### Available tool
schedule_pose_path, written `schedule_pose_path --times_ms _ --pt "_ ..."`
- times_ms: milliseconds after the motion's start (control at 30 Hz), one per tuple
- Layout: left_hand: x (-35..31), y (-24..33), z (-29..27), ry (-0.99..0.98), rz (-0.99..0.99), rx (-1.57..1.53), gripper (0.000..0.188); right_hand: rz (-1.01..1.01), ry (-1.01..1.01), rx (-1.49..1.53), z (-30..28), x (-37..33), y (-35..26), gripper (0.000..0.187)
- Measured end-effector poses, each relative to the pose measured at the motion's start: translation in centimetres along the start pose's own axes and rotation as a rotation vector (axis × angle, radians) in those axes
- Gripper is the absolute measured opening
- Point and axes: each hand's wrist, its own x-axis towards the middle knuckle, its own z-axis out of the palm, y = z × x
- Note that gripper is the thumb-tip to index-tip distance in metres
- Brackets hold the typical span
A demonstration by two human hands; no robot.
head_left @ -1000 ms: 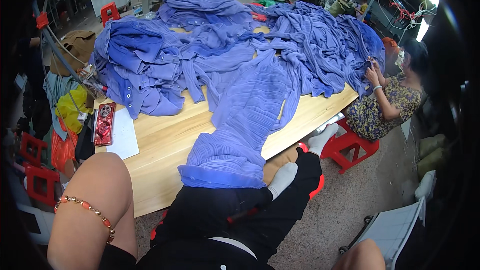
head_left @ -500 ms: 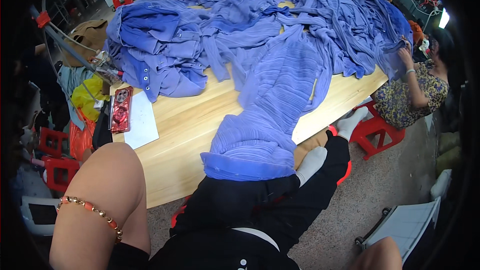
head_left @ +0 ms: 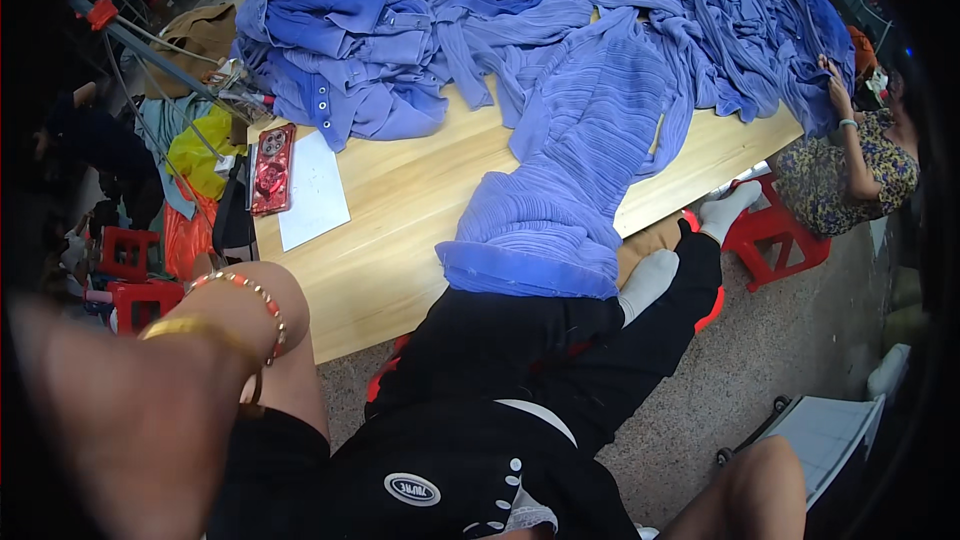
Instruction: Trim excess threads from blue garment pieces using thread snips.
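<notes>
Blue garment [head_left: 580,130] mid-frame looked soft, hem [head_left: 525,270] seemed grabbable; my left hand [head_left: 130,430] blurred, couldn't tell grip, right hand off-frame.

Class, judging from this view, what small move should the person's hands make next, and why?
Probably lower the left hand to the near edge of the closest purple-blue pleated garment: the hand is blurred close to the camera, off the cloth, while that edge lies exposed over the black trousers.

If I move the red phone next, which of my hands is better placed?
Probably your left hand: though blurred, it shows on the same side as the phone. Your right hand is out of view; only part of that arm shows.
</notes>
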Motion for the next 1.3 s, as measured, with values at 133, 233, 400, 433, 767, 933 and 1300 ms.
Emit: schedule_pose_path --times_ms 133,233,400,433,767,933,1300 --pt "10.1 -2.1 14.4 -0.052 -0.013 -0.017 0.042 0.049 0.005 -0.025 -1.1 -1.9 -0.3 0.034" --pt "7.4 -2.2 21.6 -0.108 -0.599 -0.253 0.025 0.070 -0.016 -0.041 -1.3 -2.6 -1.5 0.035" --pt "-2.5 -5.0 24.6 -0.349 -0.993 -0.589 0.033 0.103 -0.062 -0.071 -0.8 -3.5 -2.1 0.037" --pt "-3.3 -4.7 24.9 -0.368 -1.038 -0.673 0.035 0.108 -0.068 -0.087 0.0 -3.8 -2.5 0.037" --pt "-1.7 -4.8 26.1 -0.252 -1.062 -0.844 0.014 1.066 -0.569 0.419 10.7 -10.2 1.7 0.028" --pt "1.9 -7.0 27.8 -0.237 -1.052 -0.918 0.013 1.059 -0.519 0.337 9.4 -8.2 3.8 0.018" --pt "4.9 -11.8 37.8 -0.426 -1.000 -1.140 0.018 0.814 -0.275 -0.196 7.0 -7.4 10.4 0.023"
